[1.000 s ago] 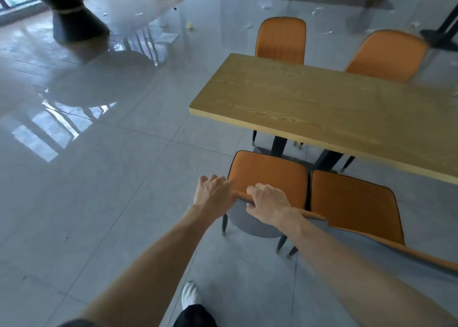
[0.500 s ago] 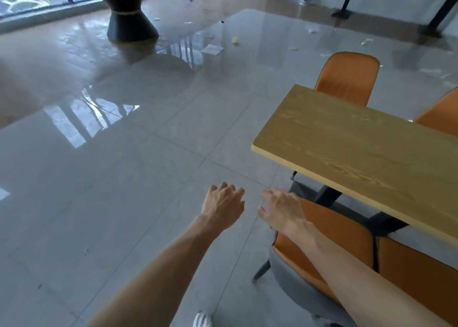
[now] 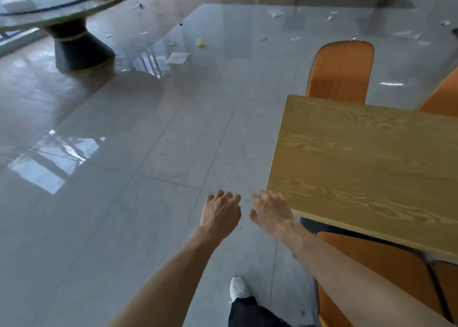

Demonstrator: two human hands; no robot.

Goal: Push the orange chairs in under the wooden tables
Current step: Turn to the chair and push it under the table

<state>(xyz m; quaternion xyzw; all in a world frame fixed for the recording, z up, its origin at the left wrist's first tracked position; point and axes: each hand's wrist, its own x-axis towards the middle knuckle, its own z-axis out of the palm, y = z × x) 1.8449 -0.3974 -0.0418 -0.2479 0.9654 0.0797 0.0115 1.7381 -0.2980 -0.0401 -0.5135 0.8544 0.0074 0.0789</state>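
Note:
A wooden table [image 3: 366, 168] fills the right side of the view. An orange chair [image 3: 386, 272] sits tucked under its near edge at lower right, partly hidden by my right forearm. A second orange chair [image 3: 340, 72] stands at the table's far side, and part of a third [image 3: 443, 98] shows at the right edge. My left hand [image 3: 219, 214] hovers over the floor, fingers loosely curled, holding nothing. My right hand [image 3: 271, 212] is beside the table's near left corner, fingers spread, holding nothing.
Glossy grey tiled floor [image 3: 148, 178] spreads to the left and ahead, with scraps of paper [image 3: 178, 57] scattered farther off. A round table with a dark pedestal base [image 3: 74, 46] stands at the upper left. My white shoe [image 3: 238, 288] is on the floor below my hands.
Both hands have let go of the near chair's backrest and lifted away. The chair now sits under the table, and my view has swung left and forward past the table's corner.

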